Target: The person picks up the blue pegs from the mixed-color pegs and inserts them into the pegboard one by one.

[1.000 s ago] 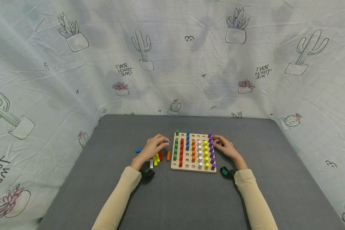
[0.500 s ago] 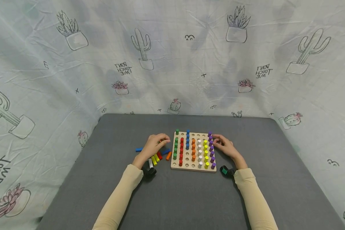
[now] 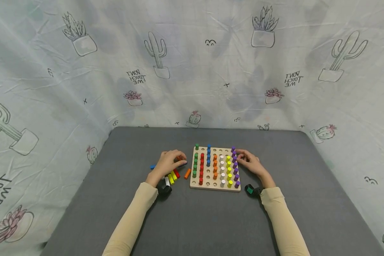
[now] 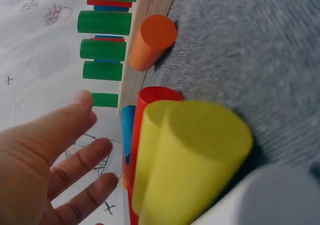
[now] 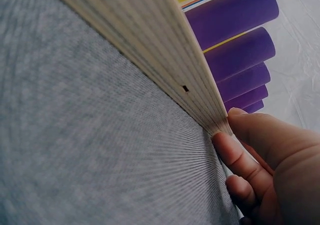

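A wooden pegboard [image 3: 215, 188] stands mid-table, carrying upright pegs in columns of green, red, blue, orange, white, yellow and purple. Just left of it, my left hand [image 3: 169, 163] hovers over loose pegs, with thumb and fingers spread apart in the left wrist view. A blue peg [image 4: 128, 130] lies near its fingertips, partly hidden behind a red peg [image 4: 156, 96]. My right hand [image 3: 251, 164] holds the board's right edge, thumb on top beside the purple pegs [image 5: 235, 22] and a finger against the side.
A loose orange peg [image 3: 187, 174] lies between the left hand and the board. Yellow pegs [image 3: 171, 178] and a white peg [image 3: 167, 181] lie near the left wrist. Another blue peg end [image 3: 152, 167] shows left of that hand. A patterned curtain [image 3: 192, 71] hangs behind the grey table [image 3: 195, 220].
A blue peg at the left fingertips dropped to the table beside the orange peg, which turned slightly. The left hand then shifted left and nearer, over the blue peg. The right hand stayed put.
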`<state>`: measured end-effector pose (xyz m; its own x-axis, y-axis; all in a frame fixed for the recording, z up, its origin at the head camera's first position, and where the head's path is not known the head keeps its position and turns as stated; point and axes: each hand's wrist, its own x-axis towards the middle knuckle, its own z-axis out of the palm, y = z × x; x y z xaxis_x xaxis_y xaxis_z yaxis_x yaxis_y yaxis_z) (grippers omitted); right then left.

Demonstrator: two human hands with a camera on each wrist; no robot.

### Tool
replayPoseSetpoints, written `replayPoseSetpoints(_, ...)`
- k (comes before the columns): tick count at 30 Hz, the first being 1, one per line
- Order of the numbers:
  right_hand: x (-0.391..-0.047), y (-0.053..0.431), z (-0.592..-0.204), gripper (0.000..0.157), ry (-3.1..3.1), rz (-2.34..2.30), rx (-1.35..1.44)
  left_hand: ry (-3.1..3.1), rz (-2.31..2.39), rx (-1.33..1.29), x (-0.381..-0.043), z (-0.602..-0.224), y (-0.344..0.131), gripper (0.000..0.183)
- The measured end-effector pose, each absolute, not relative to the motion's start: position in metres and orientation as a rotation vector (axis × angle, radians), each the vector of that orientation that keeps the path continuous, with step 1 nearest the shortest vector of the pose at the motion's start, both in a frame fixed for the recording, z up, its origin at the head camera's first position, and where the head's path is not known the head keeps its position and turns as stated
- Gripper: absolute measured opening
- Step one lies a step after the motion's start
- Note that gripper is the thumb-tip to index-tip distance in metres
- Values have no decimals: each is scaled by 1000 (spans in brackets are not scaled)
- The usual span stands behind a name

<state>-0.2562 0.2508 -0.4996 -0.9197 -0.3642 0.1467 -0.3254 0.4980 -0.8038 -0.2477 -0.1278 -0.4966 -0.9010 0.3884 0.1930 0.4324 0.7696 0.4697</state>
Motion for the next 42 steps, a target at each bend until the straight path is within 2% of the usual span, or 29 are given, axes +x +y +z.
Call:
replayPoseSetpoints(14, -255, 251, -501, 38, 2693, -1423, -619, -2925, -414, -615, -248, -498, -116, 20)
replayPoseSetpoints(23, -255, 250, -499, 38, 2687, -1432, -635, -2914, -330, -585, -251, -500, -112, 20)
replayPoseSetpoints(42, -257, 254, -501, 39, 2672, -1433, -649, -2904, -796, -556, -247, -491, -111, 14)
